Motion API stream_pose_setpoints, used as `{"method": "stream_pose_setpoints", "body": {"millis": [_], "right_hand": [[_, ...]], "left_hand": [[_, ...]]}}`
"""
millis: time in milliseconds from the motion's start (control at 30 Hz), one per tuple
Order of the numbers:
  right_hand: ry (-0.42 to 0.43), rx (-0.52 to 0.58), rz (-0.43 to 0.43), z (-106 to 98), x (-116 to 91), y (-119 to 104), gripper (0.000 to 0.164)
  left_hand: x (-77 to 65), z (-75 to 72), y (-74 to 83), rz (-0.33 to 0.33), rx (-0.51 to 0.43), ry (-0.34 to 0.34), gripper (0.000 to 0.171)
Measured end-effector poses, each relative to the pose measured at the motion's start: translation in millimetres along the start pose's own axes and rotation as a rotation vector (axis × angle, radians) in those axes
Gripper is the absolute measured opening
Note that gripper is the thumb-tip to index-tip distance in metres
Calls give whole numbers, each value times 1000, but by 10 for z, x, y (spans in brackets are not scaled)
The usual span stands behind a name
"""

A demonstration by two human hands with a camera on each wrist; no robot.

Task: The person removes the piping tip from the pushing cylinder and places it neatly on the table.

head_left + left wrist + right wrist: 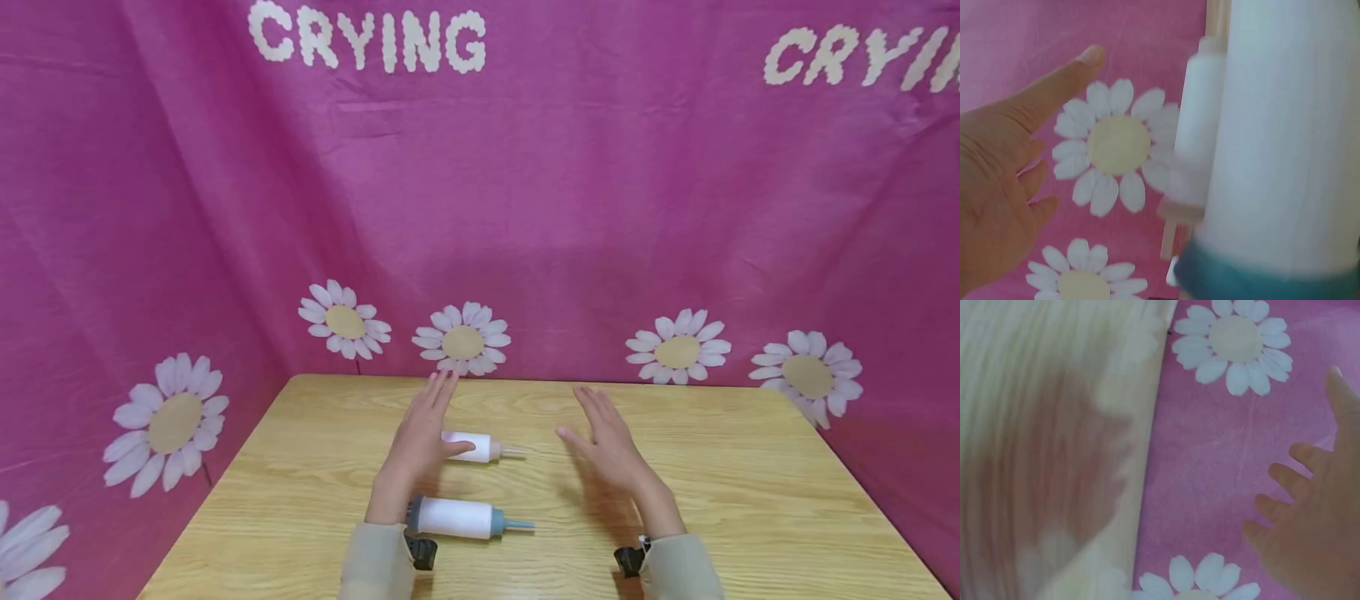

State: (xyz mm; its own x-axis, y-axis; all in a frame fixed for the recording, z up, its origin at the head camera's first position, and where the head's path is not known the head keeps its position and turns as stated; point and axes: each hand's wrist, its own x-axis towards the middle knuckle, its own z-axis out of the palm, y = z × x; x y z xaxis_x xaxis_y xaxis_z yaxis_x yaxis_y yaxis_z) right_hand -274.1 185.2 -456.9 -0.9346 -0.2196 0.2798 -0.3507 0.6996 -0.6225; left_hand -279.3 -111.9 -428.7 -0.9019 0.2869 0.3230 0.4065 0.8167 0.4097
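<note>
Two white cylinders with thin nozzles, shaped like balloon hand pumps, lie on their sides with nozzles pointing right. The nearer pump [456,518] has a teal nozzle end and a dark grey rear end; in the left wrist view this pump [1288,137] looms large. The farther pump [472,447] has a beige nozzle end, and its rear is hidden behind my left hand [422,435]. That hand is raised with fingers extended and holds nothing. My right hand [611,446], also raised with extended fingers, is to the right of both nozzles and touches neither pump.
The pumps lie on a light wood-grain table [750,483]. A magenta cloth [570,208] with white daisies and lettering hangs behind the table's far edge and along its sides. Dark bands are at both wrists by the beige sleeves [682,568].
</note>
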Motion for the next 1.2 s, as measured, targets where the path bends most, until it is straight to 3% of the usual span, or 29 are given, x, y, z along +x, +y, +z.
{"method": "stream_pose_setpoints", "body": {"millis": [200, 700, 1200], "right_hand": [[-37, 76, -13, 199, 63, -39, 78], [-224, 107, -31, 656, 248, -194, 80], [-312, 15, -120, 847, 371, -246, 61]], "left_hand": [[-49, -89, -191, -29, -19, -61, 107], [-87, -33, -491, -132, -95, -172, 91], [-72, 38, -567, -157, -105, -236, 70]]}}
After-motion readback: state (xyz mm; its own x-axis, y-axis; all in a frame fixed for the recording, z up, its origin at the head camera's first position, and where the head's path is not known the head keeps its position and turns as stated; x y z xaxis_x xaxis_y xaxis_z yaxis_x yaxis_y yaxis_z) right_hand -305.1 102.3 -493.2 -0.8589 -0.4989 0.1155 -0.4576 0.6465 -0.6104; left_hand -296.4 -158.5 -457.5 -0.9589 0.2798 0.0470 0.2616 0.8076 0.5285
